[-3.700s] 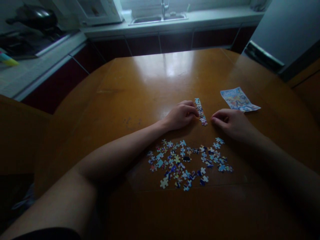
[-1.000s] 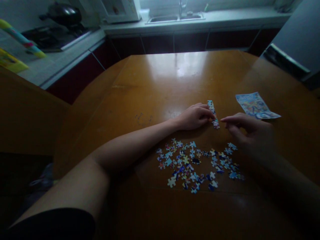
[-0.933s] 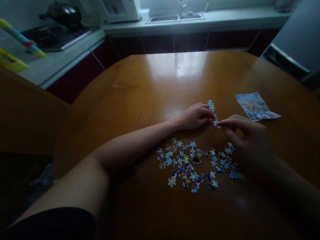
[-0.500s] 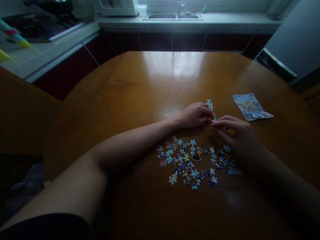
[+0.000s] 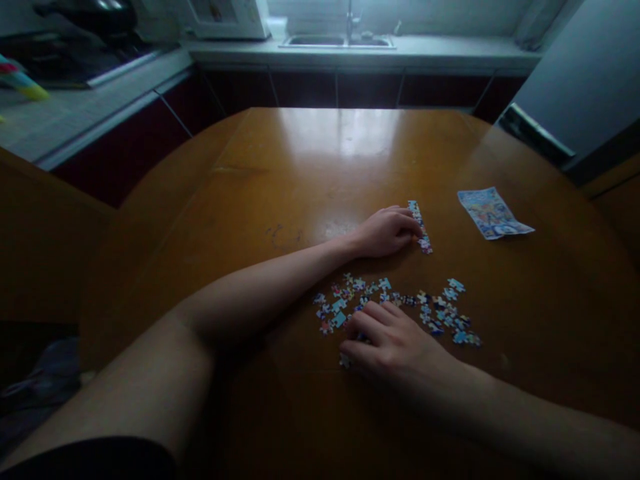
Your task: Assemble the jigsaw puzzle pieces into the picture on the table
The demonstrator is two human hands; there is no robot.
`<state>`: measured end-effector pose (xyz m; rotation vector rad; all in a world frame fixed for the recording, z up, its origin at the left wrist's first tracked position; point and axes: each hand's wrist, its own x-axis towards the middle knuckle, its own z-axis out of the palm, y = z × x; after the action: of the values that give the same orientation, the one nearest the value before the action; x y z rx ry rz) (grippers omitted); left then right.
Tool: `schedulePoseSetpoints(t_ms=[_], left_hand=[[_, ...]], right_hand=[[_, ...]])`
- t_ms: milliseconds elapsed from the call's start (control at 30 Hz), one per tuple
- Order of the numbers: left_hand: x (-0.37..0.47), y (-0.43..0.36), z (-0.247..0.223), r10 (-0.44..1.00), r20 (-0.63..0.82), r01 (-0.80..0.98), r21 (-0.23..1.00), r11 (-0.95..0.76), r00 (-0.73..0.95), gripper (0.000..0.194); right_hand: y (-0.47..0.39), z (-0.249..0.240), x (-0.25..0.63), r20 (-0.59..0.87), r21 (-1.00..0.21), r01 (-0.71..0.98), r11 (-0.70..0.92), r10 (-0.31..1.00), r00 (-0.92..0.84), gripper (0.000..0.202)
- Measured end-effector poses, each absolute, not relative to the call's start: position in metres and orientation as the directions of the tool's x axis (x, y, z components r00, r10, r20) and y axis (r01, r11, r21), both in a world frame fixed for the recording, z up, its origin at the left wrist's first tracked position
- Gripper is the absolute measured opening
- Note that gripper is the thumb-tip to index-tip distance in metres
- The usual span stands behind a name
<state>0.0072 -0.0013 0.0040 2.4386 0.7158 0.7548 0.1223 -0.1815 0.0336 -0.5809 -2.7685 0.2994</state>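
Note:
A narrow strip of joined jigsaw puzzle pieces (image 5: 424, 244) lies on the wooden table. My left hand (image 5: 387, 231) rests at its left side, with curled fingers holding the strip against the tabletop. Closer to me, loose puzzle pieces (image 5: 340, 305) are spread in a pile. Over the pile's near middle is my right hand (image 5: 387, 337), palm down, its bent fingers apart and reaching among the pieces. It covers part of the pile, and no piece shows in its grasp. More loose pieces (image 5: 450, 317) lie to the right of that hand.
A creased picture sheet (image 5: 495, 213) lies on the table (image 5: 310, 173) to the right of the strip. Beyond the table's far edge are a counter with a sink (image 5: 337, 41), a stove (image 5: 50, 60) at left and a pale grey appliance (image 5: 565, 80) at right.
My right hand has left the near end of the strip and moved left and toward me, over the loose pieces. My left hand stays at the strip. The view has shifted slightly.

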Motion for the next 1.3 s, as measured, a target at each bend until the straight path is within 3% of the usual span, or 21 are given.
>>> schedulePoseSetpoints(t_ms=[167, 400, 700, 833, 967, 1133, 1300], left_hand=[[0.007, -0.002, 0.006, 0.603, 0.363, 0.342, 0.571, -0.746, 0.71, 0.024], [0.007, 0.0, 0.004, 0.599, 0.378, 0.328, 0.575, -0.75, 0.706, 0.026], [0.007, 0.003, 0.002, 0.606, 0.359, 0.335, 0.585, -0.739, 0.709, 0.027], [0.007, 0.004, 0.0, 0.604, 0.367, 0.326, 0.589, -0.739, 0.708, 0.025], [0.007, 0.003, -0.001, 0.603, 0.383, 0.314, 0.593, -0.741, 0.699, 0.026], [0.006, 0.003, 0.0, 0.594, 0.389, 0.299, 0.597, -0.745, 0.704, 0.026], [0.006, 0.003, 0.0, 0.595, 0.381, 0.294, 0.607, -0.738, 0.707, 0.026]], right_hand=[[-0.189, 0.029, 0.116, 0.245, -0.199, 0.408, 0.891, 0.448, -0.86, 0.011], [-0.21, 0.028, 0.101, 0.44, -0.117, 0.362, 0.925, 0.375, -0.816, 0.017], [-0.211, 0.021, 0.103, 0.331, -0.134, 0.323, 0.937, 0.349, -0.877, 0.016], [-0.208, 0.03, 0.105, 0.352, -0.158, 0.325, 0.933, 0.36, -0.864, 0.016], [-0.186, 0.052, 0.127, 0.383, -0.267, 0.418, 0.868, 0.493, -0.781, 0.017], [-0.135, 0.072, 0.184, 0.425, -0.547, 0.557, 0.625, 0.78, -0.459, 0.013], [-0.097, 0.067, 0.226, 0.376, -0.536, 0.724, 0.434, 0.89, -0.256, 0.011]])
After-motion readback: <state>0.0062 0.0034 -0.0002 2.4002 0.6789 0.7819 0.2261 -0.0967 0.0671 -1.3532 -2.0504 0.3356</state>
